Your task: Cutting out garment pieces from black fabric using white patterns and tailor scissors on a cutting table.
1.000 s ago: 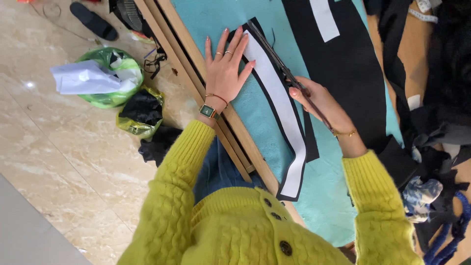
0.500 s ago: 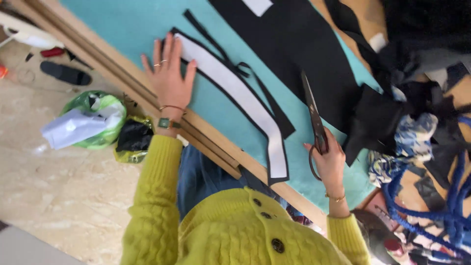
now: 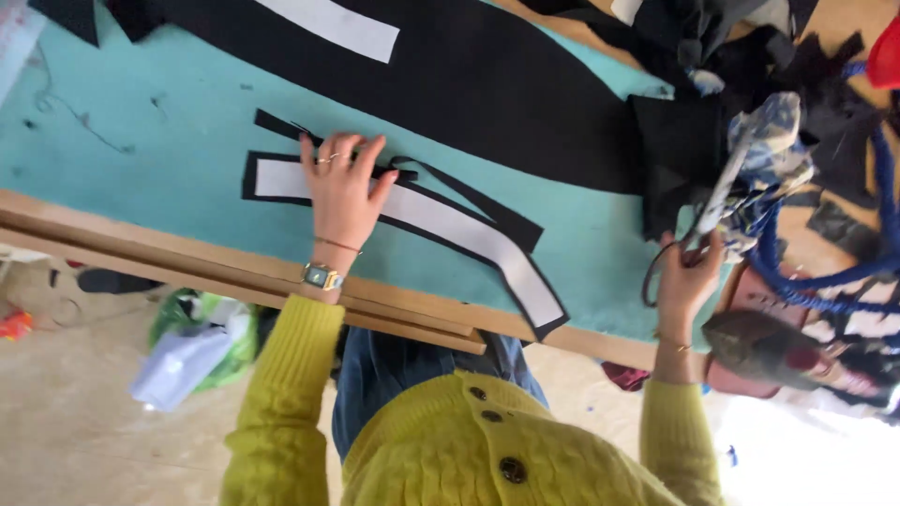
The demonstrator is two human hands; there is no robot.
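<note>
Your left hand (image 3: 342, 192) lay flat, fingers spread, on the white strip with the black border (image 3: 441, 230), as it had half a second before; so the strip stayed pressed on the turquoise surface (image 3: 150, 122), close to its near edge, where the wooden slats (image 3: 187, 272) run along. This hand held nothing; it only pressed down.

What changed was your right hand (image 3: 689, 276). Half a second earlier it held the scissors (image 3: 698, 220) over the black fabric, blades pointing away from you. Now you had carried them to the right edge of the surface, near the heap of black scraps (image 3: 684, 159) and the blue rope (image 3: 806, 272). Your grip was closed around the scissors' handles, and the blades pointed up toward the heap. I could not tell if the blades were together.

To my judgement, the cutting of this strip was finished, because the scissors were well apart from it.
</note>
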